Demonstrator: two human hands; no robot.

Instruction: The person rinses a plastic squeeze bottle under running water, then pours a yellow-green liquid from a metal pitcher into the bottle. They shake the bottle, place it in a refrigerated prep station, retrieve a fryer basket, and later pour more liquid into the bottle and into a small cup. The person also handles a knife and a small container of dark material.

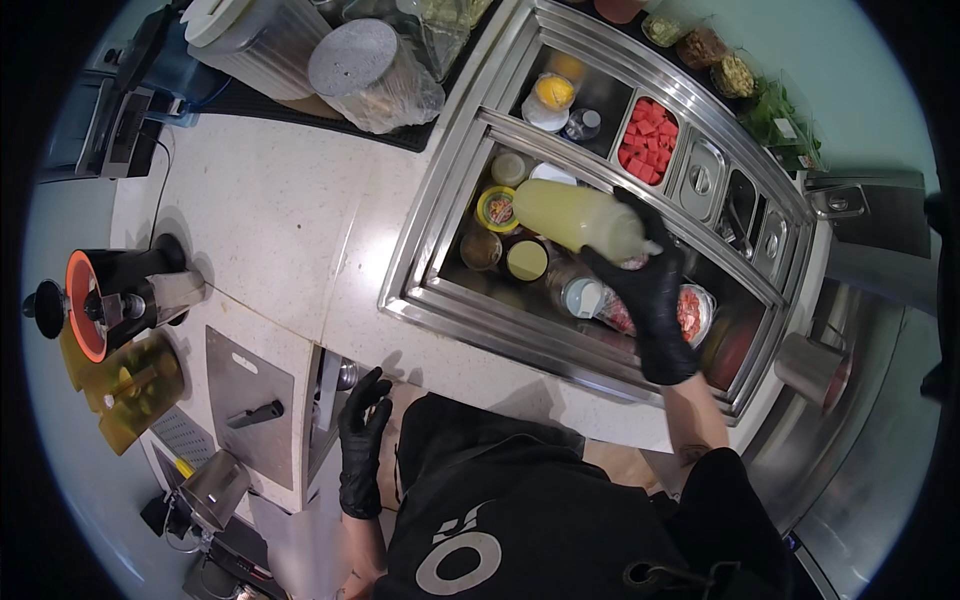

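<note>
My right hand (651,300), in a black glove, grips a translucent squeeze bottle (566,212) of pale yellow liquid near its nozzle end. The bottle is tilted nearly flat above the open well of a steel countertop cooler (424,285). Beneath it are a yellow-rimmed jar (498,209), a jar with a pale yellow lid (526,259), a bottle with a light blue cap (583,298) and a wrapped bowl of red pieces (694,315). My gloved left hand (364,442) hangs empty by the counter's front edge, its fingers loosely curled and apart.
Behind the well, a steel pan holds watermelon cubes (649,141). A black-and-orange juicer (94,304) stands at left. A knife (256,414) lies on a grey cutting board (251,375) beside an open drawer (328,394). A steel pitcher (812,366) is at right.
</note>
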